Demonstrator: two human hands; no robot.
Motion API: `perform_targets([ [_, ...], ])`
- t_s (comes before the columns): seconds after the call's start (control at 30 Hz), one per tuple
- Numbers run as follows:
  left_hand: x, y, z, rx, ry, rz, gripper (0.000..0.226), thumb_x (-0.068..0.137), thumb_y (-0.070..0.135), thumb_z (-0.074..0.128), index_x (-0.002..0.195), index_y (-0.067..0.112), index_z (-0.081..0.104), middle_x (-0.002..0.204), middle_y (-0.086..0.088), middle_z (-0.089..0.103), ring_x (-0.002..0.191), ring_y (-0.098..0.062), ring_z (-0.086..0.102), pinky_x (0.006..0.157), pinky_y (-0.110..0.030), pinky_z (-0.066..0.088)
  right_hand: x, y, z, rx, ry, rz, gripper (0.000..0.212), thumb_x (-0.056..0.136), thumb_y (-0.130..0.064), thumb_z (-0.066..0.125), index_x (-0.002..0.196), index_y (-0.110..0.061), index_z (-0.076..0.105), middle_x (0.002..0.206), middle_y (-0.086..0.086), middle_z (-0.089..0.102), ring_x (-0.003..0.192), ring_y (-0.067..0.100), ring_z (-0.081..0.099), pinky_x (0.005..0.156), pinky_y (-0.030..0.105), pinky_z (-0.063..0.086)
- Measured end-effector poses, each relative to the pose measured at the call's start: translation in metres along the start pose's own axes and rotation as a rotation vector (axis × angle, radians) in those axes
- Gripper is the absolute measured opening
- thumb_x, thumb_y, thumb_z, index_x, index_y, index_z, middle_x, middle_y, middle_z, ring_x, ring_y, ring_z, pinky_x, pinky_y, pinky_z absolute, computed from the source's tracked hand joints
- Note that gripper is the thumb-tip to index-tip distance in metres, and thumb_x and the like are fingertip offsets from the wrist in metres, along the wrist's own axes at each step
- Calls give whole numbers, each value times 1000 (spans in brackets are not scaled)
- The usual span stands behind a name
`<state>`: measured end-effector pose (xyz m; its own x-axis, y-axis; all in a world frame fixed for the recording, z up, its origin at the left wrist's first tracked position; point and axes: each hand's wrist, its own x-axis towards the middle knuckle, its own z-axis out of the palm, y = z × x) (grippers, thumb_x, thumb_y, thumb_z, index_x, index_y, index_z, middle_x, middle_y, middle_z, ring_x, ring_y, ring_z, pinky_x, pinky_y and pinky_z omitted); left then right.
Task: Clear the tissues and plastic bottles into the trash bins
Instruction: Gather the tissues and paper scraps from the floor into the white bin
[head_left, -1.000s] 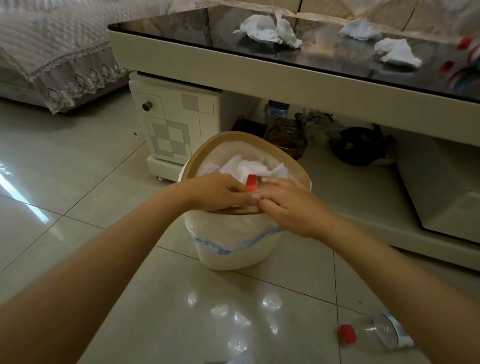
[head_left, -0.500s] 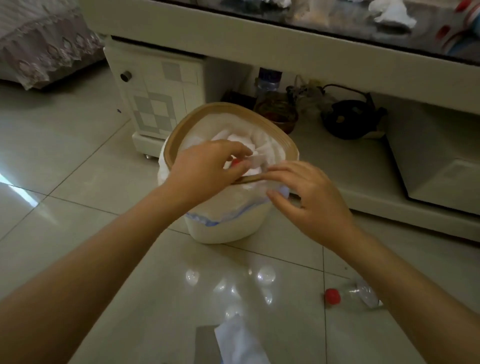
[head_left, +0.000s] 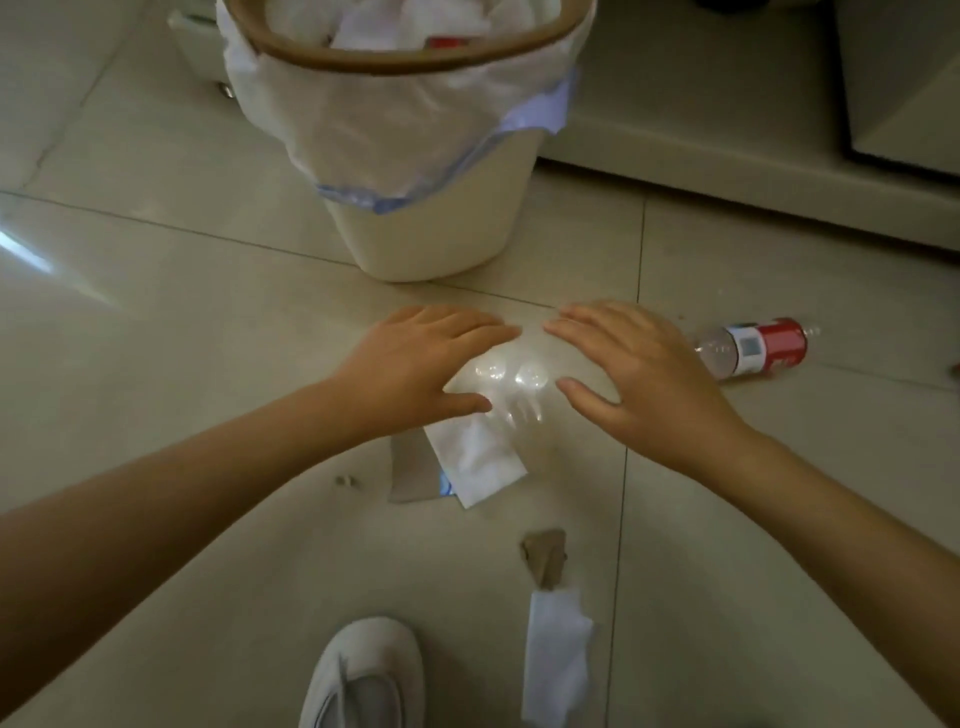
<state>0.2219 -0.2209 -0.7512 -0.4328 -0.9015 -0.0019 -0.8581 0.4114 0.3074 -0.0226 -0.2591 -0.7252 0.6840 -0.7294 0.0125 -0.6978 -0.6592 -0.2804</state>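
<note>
Glossy tiled floor (head_left: 156, 338), thin filmy plastic liner (head_left: 395, 130) (wood-look rim), soft paper tissue (head_left: 483, 457), clear plastic bottle (head_left: 748, 348).

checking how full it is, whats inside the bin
Only the top of the bin shows: crumpled white tissues heaped near the rim, with a bit of red among them, probably a bottle cap. Anything deeper is covered by the tissues and the bin's wall.

Bare forearms, no sleeves; hands (head_left: 530, 371) ungloved; white slip-on shoe (head_left: 363, 675) on foot.
</note>
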Motion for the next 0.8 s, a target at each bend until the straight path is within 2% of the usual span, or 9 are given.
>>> perform_targets([
  [0.17,-13,-9,34,90,-265,99,94,74,51,74,149,35,21,153,3,31,137,-20,34,101,-37,34,-28,-11,42,-70,-205,-71,51,87,-46,42,133,-26,52,142,3,47,134,27,37,107,55,29],
  [0.27,-17,-17,47,244,-454,221,115,68,43,81,150,39,2,159,1,11,144,-22,19,108,-39,28,-38,-13,59,-125,-289,-95,48,87,-43,54,132,-27,52,145,6,45,137,30,35,108,60,21],
  [0.33,-18,-22,54,376,-527,329,128,62,46,84,149,39,-10,161,0,0,145,-25,13,111,-42,28,-43,-13,65,-155,-346,-99,53,86,-43,60,135,-27,49,148,8,41,140,31,30,109,62,16],
  [0.43,-20,-23,66,476,-635,389,129,65,46,82,146,40,-18,160,-1,-13,147,-25,4,113,-46,24,-46,-13,68,-162,-400,-91,58,88,-45,57,141,-29,41,153,6,33,144,29,20,112,62,8],
  [0.53,-21,-22,74,483,-637,401,111,76,35,75,149,39,-8,160,-1,-6,146,-24,10,110,-45,27,-48,-15,71,-156,-427,-80,60,89,-45,54,144,-29,36,156,4,26,146,26,12,113,61,4],
  [0.63,-22,-23,75,457,-584,354,93,78,39,72,150,35,12,155,-3,17,136,-25,29,102,-42,35,-47,-18,74,-101,-446,-11,58,91,-46,52,144,-31,34,158,1,19,147,23,5,114,57,-1],
  [0.73,-26,-23,78,317,-490,174,73,80,44,69,141,32,31,138,-1,37,117,-23,44,94,-38,41,-45,-23,80,-30,-484,78,56,92,-48,49,144,-35,31,159,-2,12,146,20,0,116,52,-1],
  [0.8,-28,-26,80,179,-452,40,68,77,45,71,135,32,37,128,1,41,110,-20,47,90,-36,43,-45,-26,83,-25,-509,80,57,92,-49,47,145,-35,29,159,-3,9,146,19,-1,116,51,0],
])
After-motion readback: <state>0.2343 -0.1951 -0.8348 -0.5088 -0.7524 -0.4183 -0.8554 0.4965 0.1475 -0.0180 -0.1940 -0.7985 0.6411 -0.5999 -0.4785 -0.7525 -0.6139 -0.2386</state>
